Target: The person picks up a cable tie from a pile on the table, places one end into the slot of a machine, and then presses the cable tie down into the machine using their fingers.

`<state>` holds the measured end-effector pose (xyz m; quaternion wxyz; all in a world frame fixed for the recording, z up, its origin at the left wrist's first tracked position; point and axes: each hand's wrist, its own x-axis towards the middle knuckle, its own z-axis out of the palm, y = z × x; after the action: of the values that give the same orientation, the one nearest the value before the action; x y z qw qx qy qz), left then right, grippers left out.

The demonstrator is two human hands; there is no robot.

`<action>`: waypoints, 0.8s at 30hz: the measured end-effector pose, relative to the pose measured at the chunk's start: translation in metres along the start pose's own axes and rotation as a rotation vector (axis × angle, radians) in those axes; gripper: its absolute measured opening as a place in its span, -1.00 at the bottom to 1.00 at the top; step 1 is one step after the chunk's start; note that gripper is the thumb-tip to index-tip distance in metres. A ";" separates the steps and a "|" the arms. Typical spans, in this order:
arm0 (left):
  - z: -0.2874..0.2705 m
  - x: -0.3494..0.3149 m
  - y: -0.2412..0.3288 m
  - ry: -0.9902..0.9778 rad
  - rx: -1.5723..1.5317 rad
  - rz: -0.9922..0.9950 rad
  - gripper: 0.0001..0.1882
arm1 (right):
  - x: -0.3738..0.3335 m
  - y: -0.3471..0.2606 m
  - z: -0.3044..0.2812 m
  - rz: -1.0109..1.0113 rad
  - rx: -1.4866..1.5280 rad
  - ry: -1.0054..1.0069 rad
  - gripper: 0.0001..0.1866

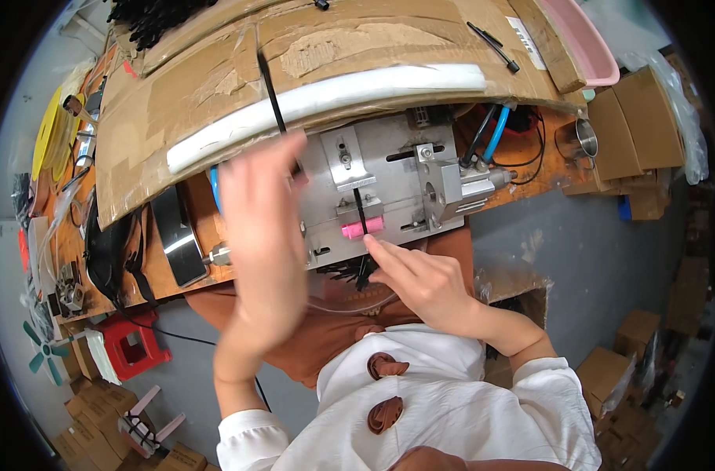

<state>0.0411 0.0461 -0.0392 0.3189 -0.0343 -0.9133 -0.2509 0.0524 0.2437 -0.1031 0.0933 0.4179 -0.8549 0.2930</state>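
Thin black rod lies across the pink block on the metal fixture; right hand has fingertips at its near end, pinch unconfirmed; left hand is blurred, grip indeterminable. Advisable: keep the rod straight over the block

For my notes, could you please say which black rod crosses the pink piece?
The rod by the right hand; another, by the blurred left hand, crosses the white roll instead.
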 end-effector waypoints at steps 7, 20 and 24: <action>0.029 -0.104 0.041 -0.428 0.145 0.006 -0.27 | 0.006 0.009 -0.030 0.077 0.081 0.173 -0.48; 0.023 -0.081 0.039 -0.522 0.185 0.035 -0.30 | 0.030 0.018 -0.050 0.026 0.101 0.224 -0.58; 0.018 0.022 0.005 -0.158 0.142 0.245 -0.47 | 0.101 0.045 -0.069 -0.107 -0.050 0.298 -0.67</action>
<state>0.0150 0.0568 -0.0358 0.2758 -0.1426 -0.9400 -0.1413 -0.0519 0.2389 -0.0258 0.2448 0.4125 -0.8150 0.3251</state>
